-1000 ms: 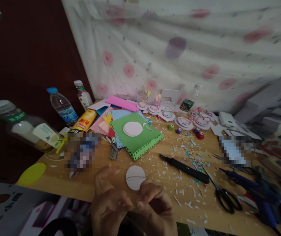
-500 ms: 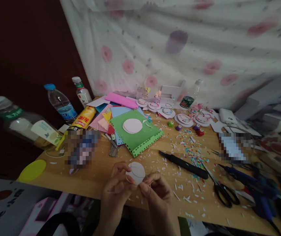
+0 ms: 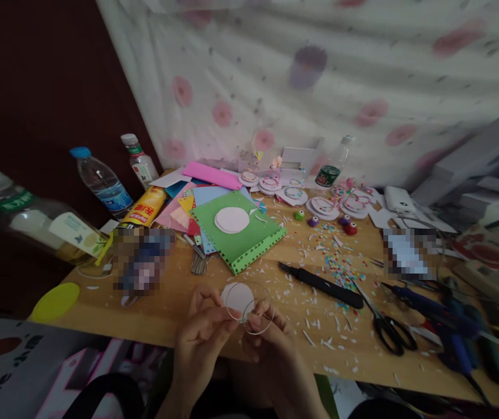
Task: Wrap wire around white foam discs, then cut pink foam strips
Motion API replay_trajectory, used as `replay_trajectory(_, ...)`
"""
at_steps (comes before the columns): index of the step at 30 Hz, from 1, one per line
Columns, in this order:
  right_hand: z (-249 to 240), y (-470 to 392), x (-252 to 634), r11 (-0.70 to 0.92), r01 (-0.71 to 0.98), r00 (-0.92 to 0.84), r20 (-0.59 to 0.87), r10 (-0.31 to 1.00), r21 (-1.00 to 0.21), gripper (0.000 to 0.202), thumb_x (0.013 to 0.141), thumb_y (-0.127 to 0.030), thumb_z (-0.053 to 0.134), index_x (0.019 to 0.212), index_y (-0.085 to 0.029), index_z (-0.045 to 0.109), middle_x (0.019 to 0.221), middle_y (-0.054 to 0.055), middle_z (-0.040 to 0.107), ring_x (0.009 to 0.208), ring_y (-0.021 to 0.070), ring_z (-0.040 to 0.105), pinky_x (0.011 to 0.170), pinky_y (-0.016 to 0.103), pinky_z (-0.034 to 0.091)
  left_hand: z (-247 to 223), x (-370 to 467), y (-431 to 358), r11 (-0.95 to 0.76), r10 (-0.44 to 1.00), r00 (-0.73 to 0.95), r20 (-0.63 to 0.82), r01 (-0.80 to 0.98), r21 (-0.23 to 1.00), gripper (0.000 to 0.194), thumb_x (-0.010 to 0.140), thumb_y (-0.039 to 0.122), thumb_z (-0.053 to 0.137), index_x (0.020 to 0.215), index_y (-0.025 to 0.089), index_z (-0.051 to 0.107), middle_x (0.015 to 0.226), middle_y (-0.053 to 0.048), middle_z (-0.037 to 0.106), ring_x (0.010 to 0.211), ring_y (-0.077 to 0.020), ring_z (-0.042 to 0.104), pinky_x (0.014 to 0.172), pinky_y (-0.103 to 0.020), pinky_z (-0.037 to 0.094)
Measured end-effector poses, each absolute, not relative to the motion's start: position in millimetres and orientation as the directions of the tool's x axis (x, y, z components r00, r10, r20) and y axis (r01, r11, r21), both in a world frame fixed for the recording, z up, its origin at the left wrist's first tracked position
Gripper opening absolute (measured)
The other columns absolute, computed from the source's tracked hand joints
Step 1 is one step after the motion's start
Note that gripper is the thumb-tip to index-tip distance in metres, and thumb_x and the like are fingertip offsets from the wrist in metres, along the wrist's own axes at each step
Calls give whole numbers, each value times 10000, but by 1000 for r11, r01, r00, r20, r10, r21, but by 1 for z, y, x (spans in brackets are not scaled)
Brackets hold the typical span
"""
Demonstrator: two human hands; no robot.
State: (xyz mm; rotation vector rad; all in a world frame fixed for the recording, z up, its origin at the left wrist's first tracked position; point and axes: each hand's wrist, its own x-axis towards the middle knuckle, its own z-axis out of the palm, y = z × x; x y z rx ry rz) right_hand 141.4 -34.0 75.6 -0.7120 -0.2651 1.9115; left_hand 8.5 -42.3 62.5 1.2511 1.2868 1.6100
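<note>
- Left hand [image 3: 199,337] here, thumb and forefinger closed to a narrow pinch, and the thin wire [image 3: 256,333] looks caught right at those tips.
- Right hand [image 3: 275,343] just beside it, fingers curled in, thumb and fingertips closed on the same wire; exactly how many strands they grip, I can't tell.
- The wire bows out into thin rings around and beyond the fingertips, overlapping between the two hands. That's the touchy bit: it looks springy, so if either pinch loosens, a ring could flick open.
- Pull unevenly, and the round shape could kink or stretch into an oval, I'd say.
- A white paper disc [image 3: 235,295] lies just beyond the fingertips, partly behind them and the wire. Whether the wire touches it, I can't tell; a loose end could snag its edge and drag it.
- Off to the right of the fingers, paper scraps [image 3: 308,337] litter the wooden table [image 3: 145,317]; a dropped wire this fine would be easy to lose there.
- Farther right, a black-handled tool [image 3: 328,288] and open scissors [image 3: 391,334]: a wide sweep of the right hand could meet their points.
</note>
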Motion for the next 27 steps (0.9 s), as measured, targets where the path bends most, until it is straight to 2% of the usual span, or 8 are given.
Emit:
replay_trajectory(5,82,-36,139,-469,-751,-330,-352,876,-465,336,625,-245,945,724,-186,629,531,-81,526,447,46,377,419,145,304,67,5,-46,-319,889,-273,369,211,924,112,815,360,787,766,263,819,873,-47,640,891,-217,638,785,-323,555)
replay_trajectory(9,87,-37,139,-524,-754,-383,-384,840,-395,367,559,-205,961,724,-177,633,527,-67,573,432,41,394,399,139,283,69,1,-47,-363,871,-227,436,302,881,100,850,343,758,788,296,821,829,-51,714,865,-238,678,774,-364,551)
replay_trajectory(12,89,-37,139,-568,-748,-424,-411,807,-343,376,534,-175,963,738,-167,648,547,-46,627,425,34,421,389,127,281,70,-6,-46,-413,859,-145,491,371,832,109,873,328,731,810,310,818,907,-63,749,864,-250,686,825,-429,552)
replay_trajectory(15,90,-38,140,-593,-746,-447,-433,783,-301,397,506,-160,972,752,-164,661,536,-40,648,409,28,441,376,115,280,73,-13,-44,-525,780,-97,618,435,732,87,855,320,749,791,331,808,1072,-52,736,1053,-283,635,992,-503,484)
replay_trajectory(17,91,-38,140,-617,-741,-469,-452,759,-266,400,498,-139,971,759,-162,669,536,-36,660,407,27,463,372,108,283,74,-16,-42,-574,734,-74,675,462,676,91,857,312,746,793,340,803,1120,-43,710,1180,-294,558,1050,-511,440)
replay_trajectory(23,94,-39,139,-676,-713,-549,-452,704,-186,372,509,-97,953,763,-145,686,543,-32,673,429,27,508,396,95,339,75,-25,-36,-640,714,67,697,466,610,144,895,312,691,818,352,805,1154,-58,684,1211,-307,528,1021,-547,469)
replay_trajectory(27,92,-39,139,-712,-688,-608,-422,673,-143,379,523,-97,955,810,-119,708,571,-23,687,432,19,511,392,89,335,78,-29,-34,-677,696,138,705,455,579,184,928,298,645,891,389,801,1209,-44,666,1241,-295,500,1039,-529,454)
